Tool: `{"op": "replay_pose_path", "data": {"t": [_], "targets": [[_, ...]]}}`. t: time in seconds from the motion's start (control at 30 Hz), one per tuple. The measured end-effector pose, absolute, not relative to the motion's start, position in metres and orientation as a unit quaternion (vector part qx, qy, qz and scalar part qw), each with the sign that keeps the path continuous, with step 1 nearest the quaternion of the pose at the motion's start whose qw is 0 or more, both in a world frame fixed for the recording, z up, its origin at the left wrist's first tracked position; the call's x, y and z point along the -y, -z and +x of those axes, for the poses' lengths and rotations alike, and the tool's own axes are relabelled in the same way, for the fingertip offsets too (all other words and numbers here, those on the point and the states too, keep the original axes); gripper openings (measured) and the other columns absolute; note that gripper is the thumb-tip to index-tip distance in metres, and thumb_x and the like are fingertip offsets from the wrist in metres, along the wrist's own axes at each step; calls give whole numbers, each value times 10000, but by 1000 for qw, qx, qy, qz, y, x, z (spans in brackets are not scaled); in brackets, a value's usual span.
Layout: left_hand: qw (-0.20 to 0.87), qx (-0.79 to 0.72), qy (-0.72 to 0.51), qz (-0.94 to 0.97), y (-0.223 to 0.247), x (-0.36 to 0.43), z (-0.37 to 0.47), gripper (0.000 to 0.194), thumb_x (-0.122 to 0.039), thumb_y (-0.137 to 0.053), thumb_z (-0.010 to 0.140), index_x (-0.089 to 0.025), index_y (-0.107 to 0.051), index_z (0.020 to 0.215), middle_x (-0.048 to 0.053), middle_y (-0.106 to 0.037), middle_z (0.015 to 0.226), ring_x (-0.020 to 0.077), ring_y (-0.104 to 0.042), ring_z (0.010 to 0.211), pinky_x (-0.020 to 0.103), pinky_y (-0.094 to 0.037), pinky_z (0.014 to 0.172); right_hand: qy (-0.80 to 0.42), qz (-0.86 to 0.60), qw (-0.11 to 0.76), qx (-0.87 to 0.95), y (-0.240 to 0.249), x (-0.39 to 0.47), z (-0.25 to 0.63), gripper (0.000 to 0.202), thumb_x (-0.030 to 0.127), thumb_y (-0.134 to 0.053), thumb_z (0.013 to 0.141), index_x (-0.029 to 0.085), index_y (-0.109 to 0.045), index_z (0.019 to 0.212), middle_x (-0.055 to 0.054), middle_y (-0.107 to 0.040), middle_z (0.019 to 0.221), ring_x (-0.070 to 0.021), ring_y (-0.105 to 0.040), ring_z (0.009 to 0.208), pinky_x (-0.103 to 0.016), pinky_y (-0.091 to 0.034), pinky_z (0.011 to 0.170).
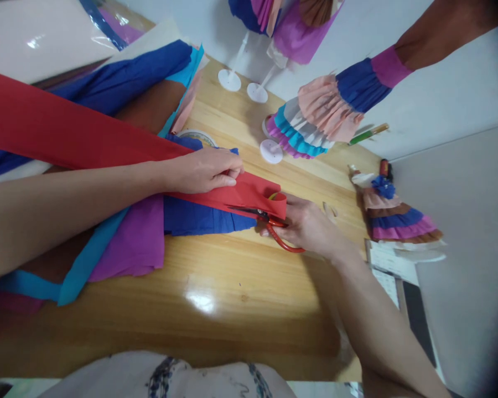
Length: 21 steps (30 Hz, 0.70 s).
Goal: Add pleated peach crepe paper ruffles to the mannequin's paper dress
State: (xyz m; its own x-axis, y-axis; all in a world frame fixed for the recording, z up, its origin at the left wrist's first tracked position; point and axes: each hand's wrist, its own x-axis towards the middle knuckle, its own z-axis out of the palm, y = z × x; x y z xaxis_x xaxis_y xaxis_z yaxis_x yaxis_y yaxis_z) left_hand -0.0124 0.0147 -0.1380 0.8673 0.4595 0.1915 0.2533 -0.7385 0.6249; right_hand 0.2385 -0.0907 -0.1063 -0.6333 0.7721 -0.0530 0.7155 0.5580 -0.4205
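A long red strip (128, 145) runs from the left edge to the middle of the wooden table, its right end curled up. My left hand (207, 169) pinches the strip, fingers pressed together on its upper edge. Scissors with red handles (280, 239) are held in my right hand (309, 224), fingers through the loops, blades at the lower edge of the strip near its curled end. Blue paper (203, 216) lies under the strip. Purple paper (135, 237) and a light blue strip (81, 271) lie to the left, partly beneath my left forearm.
Tiered paper dresses, one with a pink ruffle (326, 108), stand on white round bases (271, 151) at the back. Another small dress (400, 221) is at the right, with a green pen (367, 134) near the wall. Coloured sheets (149, 105) pile up at left.
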Motion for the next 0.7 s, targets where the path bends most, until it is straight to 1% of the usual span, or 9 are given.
{"op": "replay_pose_path", "data": {"t": [0.13, 0.2, 0.3, 0.4, 0.5, 0.57, 0.7], "targets": [[304, -199, -156, 918, 137, -14, -12, 123, -182, -467, 853, -182, -467, 730, 68, -664, 929, 186, -599, 934, 282, -403, 784, -249, -414, 76, 872, 105, 89, 241, 234, 289, -579, 921, 210, -701, 737, -72, -711, 890, -197, -679, 809, -271, -520, 719], [304, -199, -153, 919, 137, -15, -12, 118, -185, -463, 854, -182, -471, 737, 69, -664, 931, 184, -598, 930, 278, -402, 778, -269, -415, 77, 866, 105, 88, 241, 254, 311, -575, 927, 209, -703, 731, -67, -715, 868, -198, -681, 804, -273, -524, 729], [306, -196, -154, 919, 136, -14, -12, 114, -189, -460, 855, -183, -478, 743, 66, -666, 938, 180, -598, 933, 272, -401, 776, -287, -425, 70, 855, 105, 87, 241, 278, 328, -566, 938, 208, -709, 731, -63, -718, 834, -192, -678, 764, -271, -523, 716], [308, -201, -149, 918, 135, -14, -12, 115, -189, -455, 850, -182, -475, 736, 73, -663, 940, 189, -603, 945, 281, -403, 783, -288, -421, 83, 856, 105, 87, 241, 295, 347, -574, 938, 202, -711, 721, -58, -715, 810, -178, -675, 721, -251, -513, 678], [312, -203, -148, 916, 135, -14, -12, 119, -188, -450, 843, -182, -466, 726, 80, -658, 929, 199, -607, 956, 291, -407, 786, -276, -414, 96, 862, 108, 89, 242, 285, 335, -561, 951, 198, -716, 755, -54, -712, 809, -166, -672, 707, -237, -503, 654], [312, -200, -154, 916, 136, -15, -12, 114, -189, -455, 841, -183, -468, 727, 76, -659, 922, 201, -607, 961, 293, -406, 788, -254, -406, 93, 873, 109, 90, 242, 262, 312, -551, 957, 201, -722, 793, -58, -716, 841, -168, -671, 723, -244, -503, 657], [306, -197, -168, 916, 139, -16, -12, 106, -192, -466, 844, -186, -474, 739, 63, -662, 910, 194, -607, 953, 282, -397, 771, -195, -412, 85, 886, 108, 93, 239, 185, 272, -583, 926, 199, -716, 820, -76, -694, 891, -182, -659, 745, -270, -505, 658]]}}
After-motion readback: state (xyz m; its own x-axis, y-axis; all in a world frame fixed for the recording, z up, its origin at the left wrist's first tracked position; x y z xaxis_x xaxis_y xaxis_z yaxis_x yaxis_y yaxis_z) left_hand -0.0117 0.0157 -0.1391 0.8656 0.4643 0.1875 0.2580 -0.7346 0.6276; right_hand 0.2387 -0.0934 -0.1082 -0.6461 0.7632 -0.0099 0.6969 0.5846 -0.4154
